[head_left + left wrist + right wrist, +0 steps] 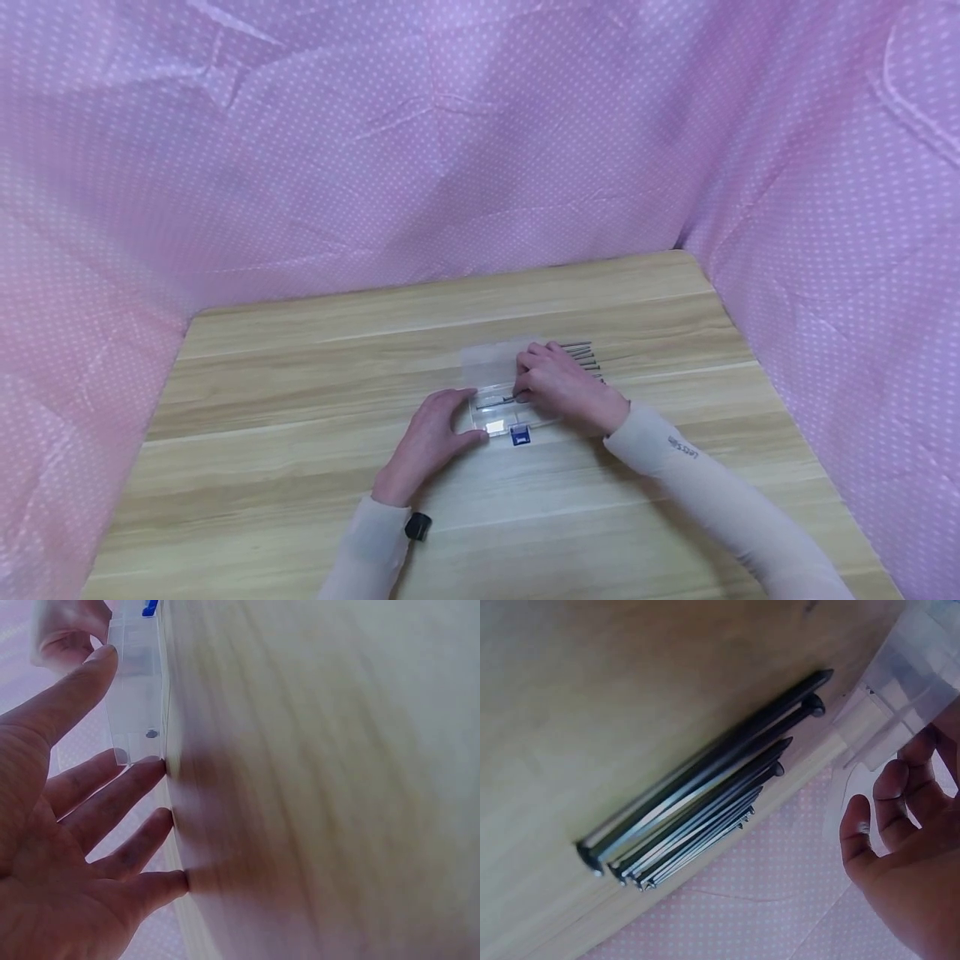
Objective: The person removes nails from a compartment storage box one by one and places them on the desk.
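Observation:
A clear plastic box (495, 426) lies on the table with its translucent lid (483, 364) folded back behind it. My left hand (429, 433) grips the left end of the box, thumb at the near corner and index finger at the far one. In the left wrist view, its other fingertips rest on the table. My right hand (564, 385) is over the right part of the box, its thumb and fingertips pinching the end of a steel nail (493, 405) inside. The fingertip contact is partly hidden in the right wrist view.
Several loose nails (697, 776) lie side by side on the table, just right of the box and beyond my right hand. A blue latch (521, 435) sticks out from the box's near side. Pink dotted cloth (450, 167) hangs around the wooden table (300, 392).

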Demonstrator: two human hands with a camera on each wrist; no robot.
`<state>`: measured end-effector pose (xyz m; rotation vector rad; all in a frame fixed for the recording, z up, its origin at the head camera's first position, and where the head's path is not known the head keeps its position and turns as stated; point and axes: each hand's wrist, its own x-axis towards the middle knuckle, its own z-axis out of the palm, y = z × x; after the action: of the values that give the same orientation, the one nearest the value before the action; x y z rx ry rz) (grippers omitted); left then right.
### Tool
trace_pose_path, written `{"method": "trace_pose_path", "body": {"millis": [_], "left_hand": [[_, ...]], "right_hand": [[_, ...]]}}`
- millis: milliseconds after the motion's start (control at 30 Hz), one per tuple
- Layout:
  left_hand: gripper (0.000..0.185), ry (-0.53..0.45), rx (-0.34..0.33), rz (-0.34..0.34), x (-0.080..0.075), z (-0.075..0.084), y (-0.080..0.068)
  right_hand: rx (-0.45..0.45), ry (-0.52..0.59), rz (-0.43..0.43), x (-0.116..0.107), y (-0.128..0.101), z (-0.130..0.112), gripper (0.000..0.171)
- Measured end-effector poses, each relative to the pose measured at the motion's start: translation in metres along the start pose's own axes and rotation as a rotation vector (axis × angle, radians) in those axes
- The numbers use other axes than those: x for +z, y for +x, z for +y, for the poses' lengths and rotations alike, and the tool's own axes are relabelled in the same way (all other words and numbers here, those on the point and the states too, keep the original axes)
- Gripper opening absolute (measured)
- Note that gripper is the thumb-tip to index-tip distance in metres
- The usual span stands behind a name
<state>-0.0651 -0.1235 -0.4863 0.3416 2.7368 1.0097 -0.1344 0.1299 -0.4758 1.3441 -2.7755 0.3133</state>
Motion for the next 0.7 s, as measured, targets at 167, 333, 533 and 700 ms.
{"method": "trace_pose_path", "body": {"millis": [167, 333, 533, 700], "left_hand": [[0.069, -0.002, 0.013, 0.003, -0.0001, 0.0005, -0.0006], [0.069, 0.001, 0.024, 0.005, -0.0009, 0.0, -0.0004], [0.07, 0.006, 0.014, -0.001, -0.0011, -0.0001, 0.0], [0.069, 0.007, 0.014, 0.001, -0.0012, 0.0001, 0.0]], "right_hand": [[-0.005, -0.027, -0.007, 0.0004, 0.0006, -0.001, 0.005], [-0.028, -0.068, -0.013, 0.0013, 0.0016, -0.0011, 0.005], [-0.075, -0.069, 0.006, 0.0009, -0.0001, 0.0005, 0.005], [-0.117, -0.079, 0.01, 0.0, -0.003, 0.0019, 0.005]]}}
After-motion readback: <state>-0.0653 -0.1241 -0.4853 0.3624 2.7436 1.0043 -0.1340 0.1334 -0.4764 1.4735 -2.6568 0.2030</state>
